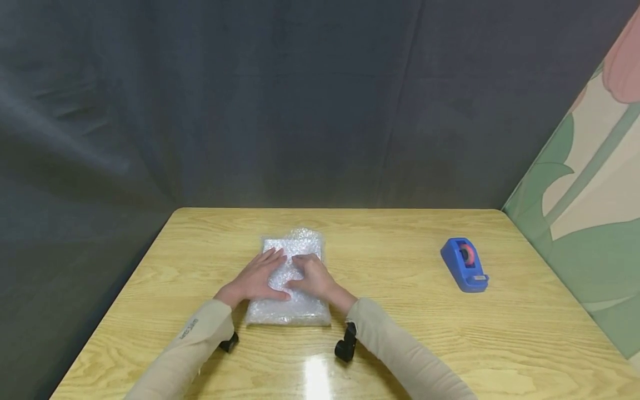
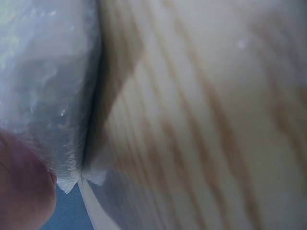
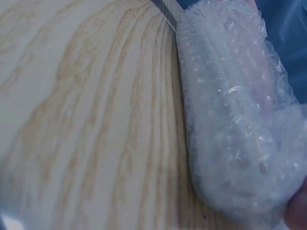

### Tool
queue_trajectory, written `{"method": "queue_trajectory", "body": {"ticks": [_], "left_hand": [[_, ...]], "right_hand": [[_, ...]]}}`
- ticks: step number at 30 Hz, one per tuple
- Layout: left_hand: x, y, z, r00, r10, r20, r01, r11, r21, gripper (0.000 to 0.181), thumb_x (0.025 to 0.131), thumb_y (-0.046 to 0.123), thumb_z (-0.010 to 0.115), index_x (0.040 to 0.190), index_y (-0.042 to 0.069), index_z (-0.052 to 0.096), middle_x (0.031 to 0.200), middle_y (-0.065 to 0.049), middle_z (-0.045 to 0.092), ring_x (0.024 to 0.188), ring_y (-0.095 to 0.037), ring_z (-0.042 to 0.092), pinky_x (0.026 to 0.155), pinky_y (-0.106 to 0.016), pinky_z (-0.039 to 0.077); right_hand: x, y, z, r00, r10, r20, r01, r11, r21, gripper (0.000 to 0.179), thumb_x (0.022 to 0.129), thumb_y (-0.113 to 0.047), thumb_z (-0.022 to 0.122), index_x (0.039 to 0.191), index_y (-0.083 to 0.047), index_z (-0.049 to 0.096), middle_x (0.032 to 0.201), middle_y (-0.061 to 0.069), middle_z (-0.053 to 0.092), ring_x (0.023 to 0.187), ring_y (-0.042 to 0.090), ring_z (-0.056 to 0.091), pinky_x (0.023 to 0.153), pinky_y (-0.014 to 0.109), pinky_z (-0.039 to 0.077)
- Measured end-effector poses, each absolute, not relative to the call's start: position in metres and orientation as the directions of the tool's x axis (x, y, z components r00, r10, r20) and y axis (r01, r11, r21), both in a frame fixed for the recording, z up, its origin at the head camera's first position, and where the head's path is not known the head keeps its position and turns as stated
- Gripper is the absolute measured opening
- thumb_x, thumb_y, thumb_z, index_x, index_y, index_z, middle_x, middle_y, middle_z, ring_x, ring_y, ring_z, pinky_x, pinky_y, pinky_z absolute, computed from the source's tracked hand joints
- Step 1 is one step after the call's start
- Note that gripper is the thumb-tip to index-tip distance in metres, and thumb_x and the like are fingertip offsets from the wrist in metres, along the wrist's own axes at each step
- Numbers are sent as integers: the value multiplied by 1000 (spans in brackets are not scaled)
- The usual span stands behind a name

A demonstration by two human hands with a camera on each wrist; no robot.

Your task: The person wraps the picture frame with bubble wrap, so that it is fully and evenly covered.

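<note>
A flat rectangular package in clear bubble wrap (image 1: pixel 290 314) lies on the table in front of me. A loose bubble-wrap end (image 1: pixel 304 233) sticks out at its far side. My left hand (image 1: pixel 257 276) rests on the package's left part, fingers spread and thumb pointing right. On its right part lies my right hand (image 1: pixel 316 278), thumb and fingers apart and the fingers slightly bent. In the left wrist view the wrapped edge (image 2: pixel 48 86) shows with a fingertip against it. The right wrist view shows the package's rounded, crinkled side (image 3: pixel 225 120).
A blue tape dispenser (image 1: pixel 462 266) with a pink roll stands at the right of the wooden table (image 1: pixel 400 333). A dark curtain (image 1: pixel 300 111) hangs behind the table, and a flower-patterned panel (image 1: pixel 590 183) borders the right side.
</note>
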State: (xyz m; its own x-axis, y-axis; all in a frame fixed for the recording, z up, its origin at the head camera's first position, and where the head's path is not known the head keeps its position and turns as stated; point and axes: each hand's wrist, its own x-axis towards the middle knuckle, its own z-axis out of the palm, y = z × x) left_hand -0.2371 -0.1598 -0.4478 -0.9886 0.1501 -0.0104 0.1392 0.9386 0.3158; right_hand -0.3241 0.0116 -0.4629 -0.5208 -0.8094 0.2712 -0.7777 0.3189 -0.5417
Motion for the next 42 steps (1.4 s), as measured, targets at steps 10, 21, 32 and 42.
{"method": "queue_trajectory", "body": {"ticks": [10,21,32,42], "left_hand": [[-238,-160,-447,-987,160,-22,146,942,304,102,68,64,64,141,4,28,149,-12,16,137,-31,9,110,-49,7],[-239,-159,-447,-989,143,-28,130,951,279,102,67,65,63,142,6,26,150,-10,15,138,-28,9,111,-47,6],[-240,-159,-446,-990,136,-28,122,947,297,102,67,63,65,141,5,28,149,-11,17,137,-29,10,111,-47,7],[-249,-162,-444,-992,122,-45,102,945,310,105,65,65,65,142,6,26,150,-10,15,138,-29,7,111,-47,6]], "right_hand": [[-337,20,-461,-471,-843,259,-720,198,-665,74,74,-28,75,129,9,43,132,20,45,122,30,42,103,37,34],[-340,54,-454,-498,-781,376,-714,123,-690,57,80,-13,67,127,10,44,136,28,36,125,40,35,105,48,27],[-322,82,-468,-554,-777,298,-643,173,-746,65,83,-16,64,134,10,34,139,28,30,130,36,28,107,43,24],[-330,78,-472,-577,-762,294,-623,179,-761,65,85,-17,62,133,12,32,139,29,29,128,38,31,105,43,27]]}}
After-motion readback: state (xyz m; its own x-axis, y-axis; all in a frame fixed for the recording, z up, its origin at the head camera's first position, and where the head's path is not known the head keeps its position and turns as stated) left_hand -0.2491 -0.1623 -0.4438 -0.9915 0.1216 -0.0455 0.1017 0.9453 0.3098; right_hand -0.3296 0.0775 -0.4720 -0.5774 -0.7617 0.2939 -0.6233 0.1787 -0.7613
